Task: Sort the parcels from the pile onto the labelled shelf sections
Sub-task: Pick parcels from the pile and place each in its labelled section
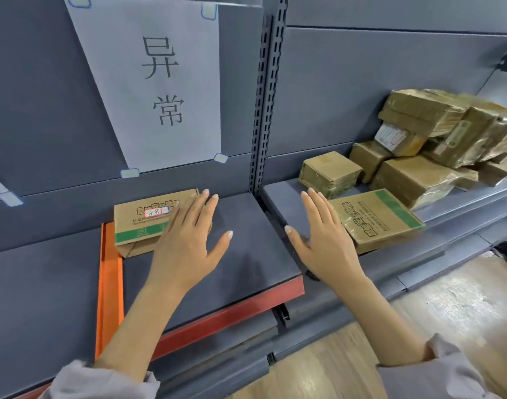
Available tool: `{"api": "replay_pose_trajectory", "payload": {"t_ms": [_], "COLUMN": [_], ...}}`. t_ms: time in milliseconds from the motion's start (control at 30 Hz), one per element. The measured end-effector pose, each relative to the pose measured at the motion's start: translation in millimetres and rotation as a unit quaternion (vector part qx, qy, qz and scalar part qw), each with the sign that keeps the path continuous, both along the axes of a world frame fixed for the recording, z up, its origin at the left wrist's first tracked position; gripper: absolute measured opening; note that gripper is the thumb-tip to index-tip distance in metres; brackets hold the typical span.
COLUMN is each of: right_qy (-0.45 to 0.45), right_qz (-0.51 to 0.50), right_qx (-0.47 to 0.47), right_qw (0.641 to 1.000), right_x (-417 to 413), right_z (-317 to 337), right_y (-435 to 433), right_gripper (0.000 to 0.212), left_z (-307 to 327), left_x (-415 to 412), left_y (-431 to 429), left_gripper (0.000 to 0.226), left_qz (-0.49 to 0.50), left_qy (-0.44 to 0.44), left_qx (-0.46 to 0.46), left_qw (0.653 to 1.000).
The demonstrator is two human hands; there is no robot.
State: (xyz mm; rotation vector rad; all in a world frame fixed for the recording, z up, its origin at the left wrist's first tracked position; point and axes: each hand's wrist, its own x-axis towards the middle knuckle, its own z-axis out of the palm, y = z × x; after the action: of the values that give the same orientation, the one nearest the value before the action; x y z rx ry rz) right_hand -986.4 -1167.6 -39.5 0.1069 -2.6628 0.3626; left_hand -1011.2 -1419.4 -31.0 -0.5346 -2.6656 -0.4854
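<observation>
A flat cardboard parcel [140,223] with a green stripe and a small red-edged label lies on the left shelf section [246,249], under a paper sign [160,82] with two large characters. My left hand [189,240] hovers over its right end, fingers straight and spread. My right hand [324,237] is held flat with straight fingers at the left edge of a second flat green-striped parcel [382,217] on the right shelf section [284,203]. Behind it is the pile of brown taped parcels [419,145].
An orange divider strip [110,283] bounds the left section. A slotted grey upright [265,110] separates the two sections. The left shelf has a red front edge [232,315]. Lower grey shelves and a wooden floor [419,312] lie below right.
</observation>
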Motion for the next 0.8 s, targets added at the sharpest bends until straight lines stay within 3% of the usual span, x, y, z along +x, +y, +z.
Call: {"api": "replay_pose_trajectory", "payload": {"t_ms": [567, 800], "right_qy": [-0.012, -0.039], "right_qz": [-0.024, -0.031], "right_qx": [-0.033, -0.034], "right_qw": [0.999, 0.998], "right_x": [72, 98], "right_z": [1, -3], "right_y": [260, 359], "right_gripper": [0.064, 0.066], "left_z": [5, -12], "left_x": [46, 78], "left_y": [253, 332], "left_gripper": [0.068, 0.07], "left_qz": [-0.028, 0.001], "left_qy": [0.038, -0.008], "left_qx": [-0.022, -0.006], "left_qw": [0.999, 1.0]}}
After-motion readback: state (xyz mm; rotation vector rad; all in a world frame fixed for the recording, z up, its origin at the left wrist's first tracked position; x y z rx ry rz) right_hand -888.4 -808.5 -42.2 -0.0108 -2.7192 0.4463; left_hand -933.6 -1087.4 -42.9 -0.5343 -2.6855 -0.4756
